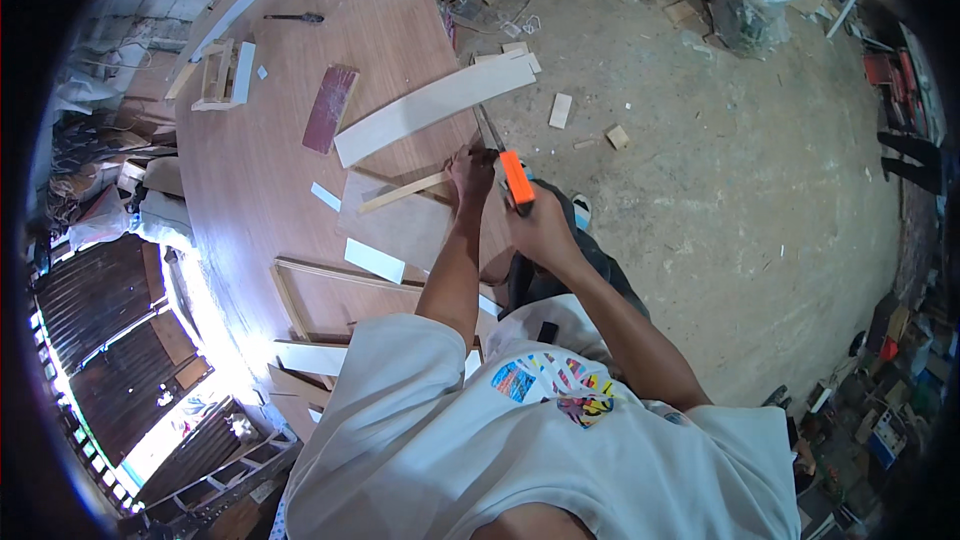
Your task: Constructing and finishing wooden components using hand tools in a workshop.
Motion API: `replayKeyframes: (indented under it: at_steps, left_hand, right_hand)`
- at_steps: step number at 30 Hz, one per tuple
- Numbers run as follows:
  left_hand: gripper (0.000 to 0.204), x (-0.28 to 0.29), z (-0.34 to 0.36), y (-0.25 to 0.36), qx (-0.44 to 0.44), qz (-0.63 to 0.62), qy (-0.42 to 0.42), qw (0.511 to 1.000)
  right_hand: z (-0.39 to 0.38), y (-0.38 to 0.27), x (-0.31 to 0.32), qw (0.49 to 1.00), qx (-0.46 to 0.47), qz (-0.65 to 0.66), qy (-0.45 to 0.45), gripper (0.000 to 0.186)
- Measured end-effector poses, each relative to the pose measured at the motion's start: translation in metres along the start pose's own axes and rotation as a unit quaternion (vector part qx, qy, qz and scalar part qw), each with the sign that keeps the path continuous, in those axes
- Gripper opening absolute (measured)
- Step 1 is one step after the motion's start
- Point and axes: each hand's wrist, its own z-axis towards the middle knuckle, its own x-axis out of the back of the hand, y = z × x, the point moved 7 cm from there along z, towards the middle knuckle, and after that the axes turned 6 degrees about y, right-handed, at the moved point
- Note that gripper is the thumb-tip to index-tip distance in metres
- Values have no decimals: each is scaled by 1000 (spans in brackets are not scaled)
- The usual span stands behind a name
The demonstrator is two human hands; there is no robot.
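Note:
My right hand grips the orange handle of a hand saw, whose thin blade runs up and away past the table edge. My left hand presses down on a narrow wooden strip that lies across a thin board at the right edge of the brown table. The blade meets the strip close to my left fingers. A long pale plank lies just beyond both hands.
A dark red board, a small wooden frame, white offcuts and a larger frame of strips lie on the table. Wood scraps litter the concrete floor to the right. Corrugated sheets sit at the lower left.

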Motion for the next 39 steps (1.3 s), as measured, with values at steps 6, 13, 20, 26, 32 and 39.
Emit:
replayKeyframes:
  at_steps: [6, 13, 20, 26, 32, 39]
  left_hand:
    - [10, -1, -1, -3, 42, 33, -34, 998]
    - [10, -3, -9, -25, 91, -196, 18, 976]
    - [10, 7, -3, -4, 40, -58, 29, 997]
    - [9, 5, -1, -2, 21, 5, 15, 1000]
    - [10, -5, -24, -16, 125, -267, 13, 955]
    - [10, 11, -34, 13, 25, -181, 53, 982]
  right_hand:
    - [-10, -3, -2, 997, 75, -14, 27, 7]
    - [3, 25, -20, 979, -185, -45, -69, 9]
    - [15, 31, -14, 992, -93, -76, -27, 4]
    - [-12, -6, -4, 998, 48, -25, 27, 9]
    - [5, 42, -21, 996, -59, -66, 6, 9]
    - [-5, 42, -17, 994, -78, -70, 8, 20]
